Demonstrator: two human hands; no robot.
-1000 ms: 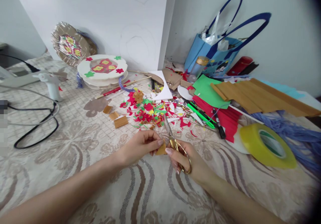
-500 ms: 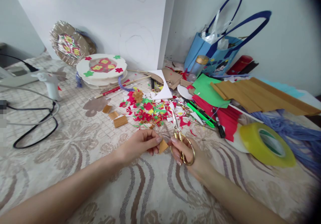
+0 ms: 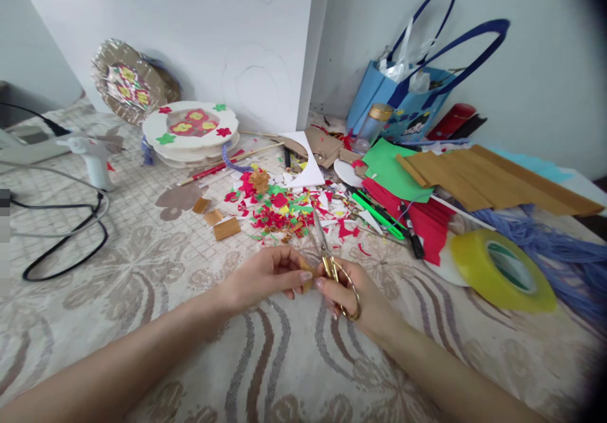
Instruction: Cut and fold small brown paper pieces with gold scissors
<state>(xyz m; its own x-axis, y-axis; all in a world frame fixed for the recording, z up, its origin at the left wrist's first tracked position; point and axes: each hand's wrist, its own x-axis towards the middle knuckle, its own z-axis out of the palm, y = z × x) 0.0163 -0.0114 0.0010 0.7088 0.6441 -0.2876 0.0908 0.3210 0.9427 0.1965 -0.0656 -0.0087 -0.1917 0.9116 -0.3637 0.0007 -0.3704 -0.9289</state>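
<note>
pinching small mustard-brown paper piece (image 3: 308, 284) narrowly in left hand (image 3: 270, 272) over beige patterned tablecloth (image 3: 294, 372), gripping gold-handled metal scissors (image 3: 328, 265) in curled right hand (image 3: 351, 290), apparently folding or adjusting paper, next likely calling for steady pinch and blades turned toward it.
</note>
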